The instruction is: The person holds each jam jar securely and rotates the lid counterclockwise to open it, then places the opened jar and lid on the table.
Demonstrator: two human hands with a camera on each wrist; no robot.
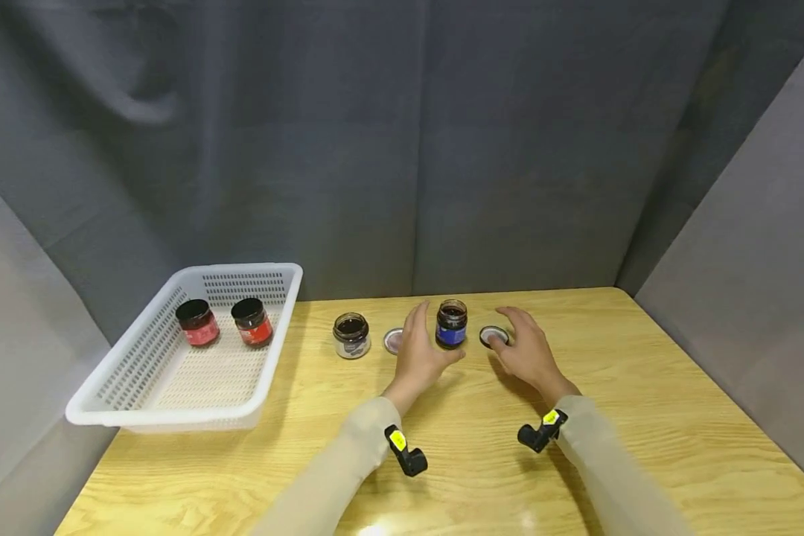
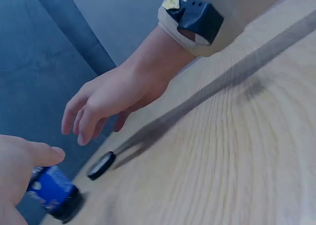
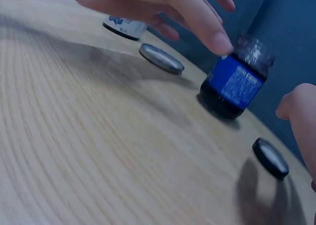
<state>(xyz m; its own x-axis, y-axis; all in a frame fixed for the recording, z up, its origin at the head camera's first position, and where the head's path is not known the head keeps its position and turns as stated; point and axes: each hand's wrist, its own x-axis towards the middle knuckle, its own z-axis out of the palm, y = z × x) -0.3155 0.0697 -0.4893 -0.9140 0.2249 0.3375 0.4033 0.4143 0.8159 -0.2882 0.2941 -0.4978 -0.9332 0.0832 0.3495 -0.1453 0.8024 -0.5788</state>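
Observation:
An uncapped jar with a blue label stands upright on the table in the head view. My left hand is just left of it, thumb and fingers spread; whether the thumb touches the glass I cannot tell. My right hand hovers with parted fingers over a dark-rimmed lid, which lies inside-up; the left wrist view shows a gap between the hand and this lid. Left of my left hand are a second lid, partly covered by it, and an uncapped jar with a whitish label.
At the left is a white perforated basket. Inside it are a dark-capped jar with a pink-red label and another with a bright red label. A dark curtain hangs behind the wooden table.

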